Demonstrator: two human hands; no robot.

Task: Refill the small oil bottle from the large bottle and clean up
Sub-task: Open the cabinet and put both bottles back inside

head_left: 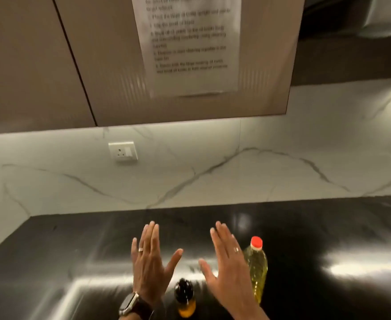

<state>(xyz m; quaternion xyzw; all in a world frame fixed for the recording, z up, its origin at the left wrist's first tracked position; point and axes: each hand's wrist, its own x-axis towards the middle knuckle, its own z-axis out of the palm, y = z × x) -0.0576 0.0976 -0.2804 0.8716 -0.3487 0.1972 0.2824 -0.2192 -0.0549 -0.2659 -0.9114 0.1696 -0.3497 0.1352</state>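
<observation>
The small bottle (185, 300), dark-capped, holds amber oil, level unclear. Right of it stands the red-capped big bottle (257, 266) of yellow oil. Left hand (150, 262) and right hand (224, 264) hover flat above the small bottle, empty.

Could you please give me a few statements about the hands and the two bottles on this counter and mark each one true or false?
1. Both hands are open with fingers straight, holding nothing. True: the left hand and right hand are held flat above the counter.
2. The large oil bottle has a green cap. False: its cap is red.
3. The small oil bottle stands between the two hands, near the bottom of the view. True.
4. The large oil bottle lies on its side. False: it stands upright, to the right of the right hand.
5. A watch is on the right wrist. False: it is on the left wrist.
</observation>
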